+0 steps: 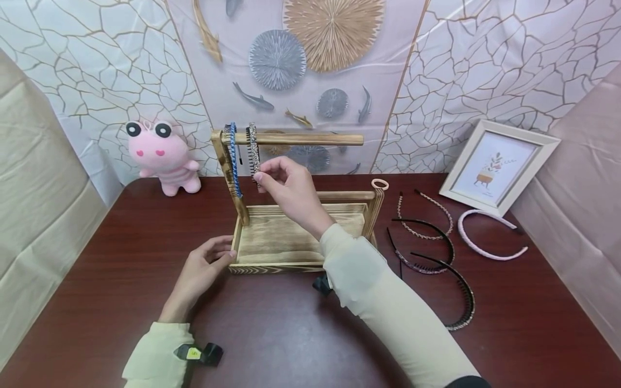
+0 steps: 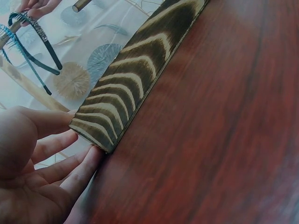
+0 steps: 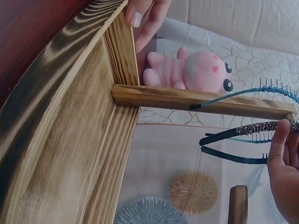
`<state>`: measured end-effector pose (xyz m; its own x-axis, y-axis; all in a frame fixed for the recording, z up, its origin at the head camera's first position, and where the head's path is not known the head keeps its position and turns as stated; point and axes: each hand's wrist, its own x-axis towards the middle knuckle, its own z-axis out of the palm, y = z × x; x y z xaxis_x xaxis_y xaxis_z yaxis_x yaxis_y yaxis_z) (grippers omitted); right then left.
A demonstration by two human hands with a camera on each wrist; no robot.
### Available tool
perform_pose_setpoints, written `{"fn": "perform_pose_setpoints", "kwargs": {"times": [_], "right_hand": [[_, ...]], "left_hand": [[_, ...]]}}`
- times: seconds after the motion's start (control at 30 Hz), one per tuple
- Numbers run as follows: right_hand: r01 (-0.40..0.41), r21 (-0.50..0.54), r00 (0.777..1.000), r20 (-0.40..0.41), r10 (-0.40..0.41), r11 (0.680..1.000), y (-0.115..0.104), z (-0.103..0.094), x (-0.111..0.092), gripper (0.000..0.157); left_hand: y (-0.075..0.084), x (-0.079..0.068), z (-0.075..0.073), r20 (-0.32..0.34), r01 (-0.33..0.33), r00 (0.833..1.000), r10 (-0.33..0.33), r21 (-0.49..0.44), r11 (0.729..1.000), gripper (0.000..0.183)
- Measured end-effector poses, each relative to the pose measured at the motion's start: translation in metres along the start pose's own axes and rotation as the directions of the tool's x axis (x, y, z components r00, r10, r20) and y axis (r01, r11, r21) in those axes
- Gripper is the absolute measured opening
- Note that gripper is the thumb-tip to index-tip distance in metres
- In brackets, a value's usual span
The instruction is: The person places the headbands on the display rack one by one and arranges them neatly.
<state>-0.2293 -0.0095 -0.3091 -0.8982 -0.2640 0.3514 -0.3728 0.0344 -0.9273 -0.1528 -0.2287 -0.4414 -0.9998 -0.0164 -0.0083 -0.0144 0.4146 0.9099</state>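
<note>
A wooden rack [image 1: 276,242] with a shallow tray base and a raised horizontal bar [image 1: 310,139] stands on the table. On the bar hang a blue braided headband [image 1: 233,161] near the post and a sparkly headband [image 1: 253,141] with comb teeth to its right. My right hand [image 1: 291,191] pinches the sparkly headband's lower part between thumb and fingers, below the bar. In the right wrist view the sparkly headband's dark ends [image 3: 219,136] point away from the hand. My left hand [image 1: 206,264] touches the tray's front left corner, its fingers fairly straight against the end [image 2: 88,133].
Several headbands [image 1: 456,285] lie on the table at right, with a pale pink one [image 1: 473,245] near a framed picture [image 1: 499,164]. A pink plush toy [image 1: 162,156] sits at the back left. A lower rod [image 1: 344,195] carries a ring [image 1: 380,185] at its end.
</note>
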Motion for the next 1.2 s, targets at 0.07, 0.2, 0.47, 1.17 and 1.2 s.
{"fn": "perform_pose_setpoints", "kwargs": {"times": [0.07,0.2,0.47,1.17,1.2], "right_hand": [[0.000,-0.001,1.000,0.008,0.000,1.000,0.000,0.001,0.001,0.011],[-0.004,0.003,1.000,0.016,0.004,1.000,0.000,0.003,0.002,0.011],[-0.005,0.015,1.000,0.011,0.005,1.000,0.001,0.002,0.003,0.013],[0.026,-0.138,1.000,0.001,-0.026,0.990,-0.002,-0.024,-0.009,0.022],[0.030,-0.149,1.000,0.001,-0.030,0.988,-0.002,-0.028,-0.010,0.023]], "left_hand": [[0.000,0.000,0.000,-0.001,0.002,1.000,-0.002,0.003,1.000,0.044],[0.001,0.000,0.000,-0.001,0.005,1.000,-0.005,0.007,1.000,0.043],[0.001,0.000,0.000,-0.006,0.007,1.000,-0.007,0.013,1.000,0.043],[0.000,0.001,0.000,-0.006,0.007,1.000,-0.007,0.001,1.000,0.043],[0.000,0.001,0.000,-0.006,0.006,1.000,-0.006,0.000,1.000,0.043]]}}
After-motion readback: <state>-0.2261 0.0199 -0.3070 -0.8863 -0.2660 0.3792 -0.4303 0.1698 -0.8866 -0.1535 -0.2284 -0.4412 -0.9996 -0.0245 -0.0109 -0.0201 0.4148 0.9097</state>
